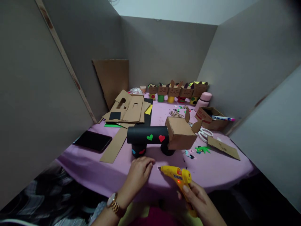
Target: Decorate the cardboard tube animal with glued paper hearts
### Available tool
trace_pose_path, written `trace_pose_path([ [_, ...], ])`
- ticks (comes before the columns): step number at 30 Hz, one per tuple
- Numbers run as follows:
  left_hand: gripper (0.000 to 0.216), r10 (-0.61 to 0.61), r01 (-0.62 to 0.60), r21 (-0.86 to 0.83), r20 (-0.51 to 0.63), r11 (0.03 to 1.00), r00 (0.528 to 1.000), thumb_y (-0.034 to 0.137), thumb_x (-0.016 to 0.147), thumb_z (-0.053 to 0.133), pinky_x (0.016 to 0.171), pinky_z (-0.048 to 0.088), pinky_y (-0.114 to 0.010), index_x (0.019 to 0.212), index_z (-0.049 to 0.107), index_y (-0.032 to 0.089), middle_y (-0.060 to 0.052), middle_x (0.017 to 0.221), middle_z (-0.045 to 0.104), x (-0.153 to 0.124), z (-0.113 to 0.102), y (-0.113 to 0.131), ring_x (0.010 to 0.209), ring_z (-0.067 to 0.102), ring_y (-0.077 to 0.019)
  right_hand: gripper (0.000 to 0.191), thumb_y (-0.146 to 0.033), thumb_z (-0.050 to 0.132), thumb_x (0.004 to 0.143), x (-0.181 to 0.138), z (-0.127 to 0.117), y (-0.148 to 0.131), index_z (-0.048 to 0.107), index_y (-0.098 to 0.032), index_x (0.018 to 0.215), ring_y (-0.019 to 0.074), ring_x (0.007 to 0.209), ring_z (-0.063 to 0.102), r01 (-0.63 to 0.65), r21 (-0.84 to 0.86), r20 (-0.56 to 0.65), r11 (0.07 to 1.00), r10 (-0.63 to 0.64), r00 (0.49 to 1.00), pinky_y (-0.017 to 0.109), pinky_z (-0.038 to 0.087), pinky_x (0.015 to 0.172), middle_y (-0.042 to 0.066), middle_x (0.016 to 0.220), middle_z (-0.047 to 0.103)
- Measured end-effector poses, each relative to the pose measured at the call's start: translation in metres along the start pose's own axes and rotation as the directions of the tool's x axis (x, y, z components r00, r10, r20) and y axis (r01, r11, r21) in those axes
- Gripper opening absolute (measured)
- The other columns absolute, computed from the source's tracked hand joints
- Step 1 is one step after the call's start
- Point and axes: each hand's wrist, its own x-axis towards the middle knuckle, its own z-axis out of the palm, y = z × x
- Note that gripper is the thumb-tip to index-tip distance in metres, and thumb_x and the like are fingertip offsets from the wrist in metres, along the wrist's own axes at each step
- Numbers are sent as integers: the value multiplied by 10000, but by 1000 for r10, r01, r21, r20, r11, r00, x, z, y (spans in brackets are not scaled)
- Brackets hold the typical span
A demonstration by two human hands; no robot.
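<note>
My right hand (196, 197) is closed around a yellow hot glue gun (177, 175), its small red light on. The dark nozzle points left, close to the cloth. My left hand (141, 168) lies on the table edge, fingers loosely bent and the thumb apart, with nothing visible in it. Just beyond it stands a model animal with a black tube body (147, 135) on short black legs, decorated with a green heart (150, 137) and a red heart (161, 138). A cardboard box head (181, 133) with two leaf-shaped ears is at the body's right end.
Cut cardboard (129, 110) and a black tablet (94, 141) lie left. Several cardboard-headed figures (174, 91) line the back. At right are a pink bottle (204, 99), an open box (210, 121) with a pen, white-handled scissors (205, 133) and green scraps (202, 149).
</note>
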Motion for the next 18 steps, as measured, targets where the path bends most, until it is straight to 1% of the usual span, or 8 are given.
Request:
trace_pose_path([
  [3, 232, 7, -7, -13, -2, 1000, 1000, 197, 839, 442, 781, 452, -329, 875, 671, 206, -43, 902, 712, 0, -1, 1, 879, 629, -210, 448, -606, 597, 718, -2, 0, -2, 644, -165, 782, 89, 449, 368, 3, 7, -13, 1000, -3, 1000, 226, 259, 430, -17, 593, 538],
  [5, 196, 7, -7, -29, -8, 1000, 1000, 210, 827, 472, 758, 457, -315, 845, 667, 200, -45, 876, 711, -1, -1, 2, 859, 631, -209, 436, -593, 617, 710, -4, -1, -2, 653, -164, 778, 89, 451, 388, -9, 43, -38, 999, 11, 999, 219, 281, 432, -7, 604, 569],
  [7, 186, 12, -12, -41, -16, 999, 1000, 219, 827, 476, 736, 459, -300, 819, 660, 198, -44, 848, 709, -1, -2, 2, 835, 633, -203, 427, -578, 633, 707, -5, -2, 0, 664, -161, 796, 90, 457, 425, -21, 130, -74, 991, 31, 997, 214, 320, 443, 14, 633, 615],
  [9, 212, 19, -20, -41, -24, 999, 1000, 225, 843, 445, 722, 458, -295, 803, 651, 196, -45, 829, 706, -1, -2, 2, 812, 632, -198, 419, -551, 652, 709, -5, -4, 4, 682, -151, 830, 92, 461, 457, 0, 233, -98, 973, 23, 995, 212, 351, 452, 36, 652, 647],
  [11, 257, 17, -18, -30, -31, 999, 999, 239, 863, 405, 713, 459, -302, 787, 645, 188, -53, 807, 701, 0, -2, 2, 790, 631, -202, 425, -527, 661, 714, -4, -5, 8, 699, -130, 859, 89, 441, 471, 35, 319, -105, 947, -1, 994, 210, 355, 439, 59, 658, 670],
  [13, 302, 9, -11, -31, -42, 999, 999, 254, 879, 374, 710, 462, -311, 765, 644, 183, -58, 786, 696, 0, -2, 1, 778, 632, -206, 423, -506, 673, 714, -4, -6, 10, 710, -112, 861, 82, 408, 473, 41, 391, -94, 919, -4, 996, 203, 340, 410, 73, 642, 681],
  [16, 271, -5, -2, -109, -64, 994, 998, 258, 870, 402, 750, 471, -315, 816, 657, 186, -56, 831, 704, -1, 0, -1, 817, 638, -205, 382, -475, 694, 705, -5, -7, 11, 718, -117, 836, 80, 387, 476, -8, 499, -76, 866, 53, 996, 195, 346, 389, 73, 613, 686],
  [18, 222, -34, 20, -224, -60, 974, 998, 247, 840, 461, 775, 480, -311, 935, 650, 183, -59, 893, 704, -2, 1, -3, 845, 640, -197, 374, -469, 698, 702, -6, -6, 9, 722, -120, 834, 78, 386, 473, -34, 562, -68, 827, 87, 994, 196, 378, 399, 73, 617, 688],
])
